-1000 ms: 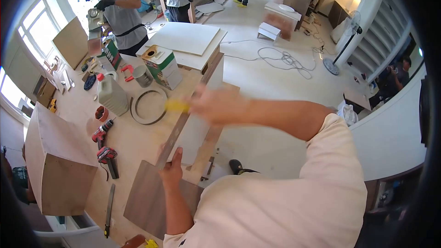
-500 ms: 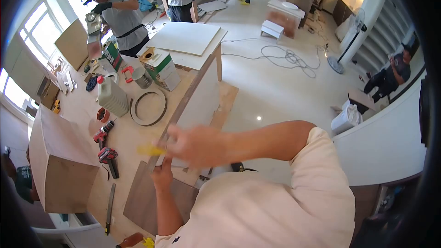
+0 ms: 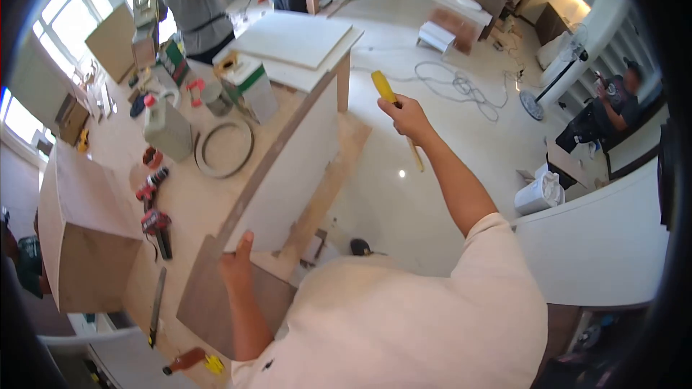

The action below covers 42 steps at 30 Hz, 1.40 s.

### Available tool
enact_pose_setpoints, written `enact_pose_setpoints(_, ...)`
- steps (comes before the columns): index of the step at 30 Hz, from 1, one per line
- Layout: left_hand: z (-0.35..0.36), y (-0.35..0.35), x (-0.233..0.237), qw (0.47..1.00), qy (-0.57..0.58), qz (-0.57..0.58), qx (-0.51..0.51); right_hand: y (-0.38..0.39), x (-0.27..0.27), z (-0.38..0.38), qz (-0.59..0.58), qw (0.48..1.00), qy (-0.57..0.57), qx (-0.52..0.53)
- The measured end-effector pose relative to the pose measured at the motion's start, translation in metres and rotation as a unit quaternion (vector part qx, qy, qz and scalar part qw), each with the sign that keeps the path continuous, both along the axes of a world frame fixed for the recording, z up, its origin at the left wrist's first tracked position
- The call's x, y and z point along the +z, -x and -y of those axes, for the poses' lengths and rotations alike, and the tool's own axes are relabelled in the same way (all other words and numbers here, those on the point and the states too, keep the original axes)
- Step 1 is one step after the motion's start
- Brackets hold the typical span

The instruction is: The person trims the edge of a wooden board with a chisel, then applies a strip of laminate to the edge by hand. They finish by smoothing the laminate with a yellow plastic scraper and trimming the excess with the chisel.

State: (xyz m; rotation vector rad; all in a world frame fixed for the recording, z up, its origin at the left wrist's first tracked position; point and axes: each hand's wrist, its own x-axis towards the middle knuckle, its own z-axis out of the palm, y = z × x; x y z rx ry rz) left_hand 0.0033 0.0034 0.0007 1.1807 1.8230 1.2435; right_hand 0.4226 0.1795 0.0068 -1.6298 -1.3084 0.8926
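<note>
My right hand (image 3: 409,119) is raised out over the floor, closed round a tool with a thick yellow end (image 3: 383,86). A thin tan shaft (image 3: 416,155) sticks out below the fist. Lower left, my left hand (image 3: 238,263) is closed with its thumb pointing up, at the upper edge of a brown board (image 3: 209,302) on the workbench. What its curled fingers hold is hidden. Just beyond the thumb, the long pale side panel (image 3: 288,173) of the bench-top piece runs away from me.
On the workbench (image 3: 184,205) lie a red cordless drill (image 3: 151,186), a second red power tool (image 3: 156,227), a file (image 3: 157,306), a coiled strip (image 3: 249,145), a jerrycan (image 3: 167,128) and a brown bottle (image 3: 184,361). A wooden box (image 3: 94,266) stands left. Co-workers are farther off; cable (image 3: 461,86) lies on the floor.
My right hand has swung up and away to the right with the yellow-ended tool, leaving my left hand. The left thumb now points up. The whole view has shifted slightly.
</note>
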Motion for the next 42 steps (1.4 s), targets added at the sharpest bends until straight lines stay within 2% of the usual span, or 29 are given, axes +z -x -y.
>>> enact_pose_setpoints(2, 0.004, -0.002, 0.011, 0.997, 0.075, -0.008, -0.022, 0.016, -0.018, 0.011, -0.176, 0.979, 0.102, -0.017)
enact_pose_setpoints(3, 0.012, 0.005, -0.003, 0.997, 0.06, 0.016, -0.039, 0.018, -0.036, 0.006, -0.266, 0.958, 0.102, -0.013)
enact_pose_setpoints(5, 0.011, 0.017, -0.04, 0.995, 0.006, 0.065, -0.078, 0.025, -0.048, -0.004, -0.293, 0.952, 0.092, 0.012)
enact_pose_setpoints(10, 0.02, 0.007, -0.077, 0.997, 0.012, 0.067, -0.038, 0.037, -0.06, -0.041, -0.408, 0.903, 0.108, 0.086)
enact_pose_setpoints(15, 0.022, 0.004, -0.089, 0.997, 0.07, 0.0, -0.037, 0.044, -0.083, -0.071, -0.418, 0.87, 0.155, 0.21)
enact_pose_setpoints(17, 0.02, 0.0, -0.09, 0.995, 0.097, -0.031, -0.016, 0.049, -0.091, -0.077, -0.424, 0.866, 0.145, 0.222)
enact_pose_setpoints(22, 0.014, -0.006, -0.108, 0.997, 0.047, 0.033, 0.044, 0.06, -0.096, -0.088, -0.468, 0.837, 0.126, 0.255)
enact_pose_setpoints(26, 0.015, -0.01, -0.108, 0.991, 0.021, 0.124, 0.054, 0.073, -0.085, -0.095, -0.442, 0.863, 0.1, 0.222)
enact_pose_setpoints(30, 0.037, -0.036, -0.073, 0.982, 0.006, 0.185, 0.03, 0.071, -0.036, -0.087, -0.395, 0.891, 0.1, 0.203)
enact_pose_setpoints(33, 0.038, -0.053, -0.07, 0.967, -0.042, 0.251, 0.025, 0.072, -0.016, -0.083, -0.357, 0.912, 0.089, 0.181)
enact_pose_setpoints(37, 0.028, -0.06, -0.096, 0.936, -0.104, 0.33, 0.068, 0.072, -0.015, -0.067, -0.311, 0.939, 0.123, 0.083)
enact_pose_setpoints(42, 0.028, -0.06, -0.109, 0.889, -0.108, 0.428, 0.12, 0.056, -0.049, -0.035, -0.278, 0.942, 0.183, 0.041)
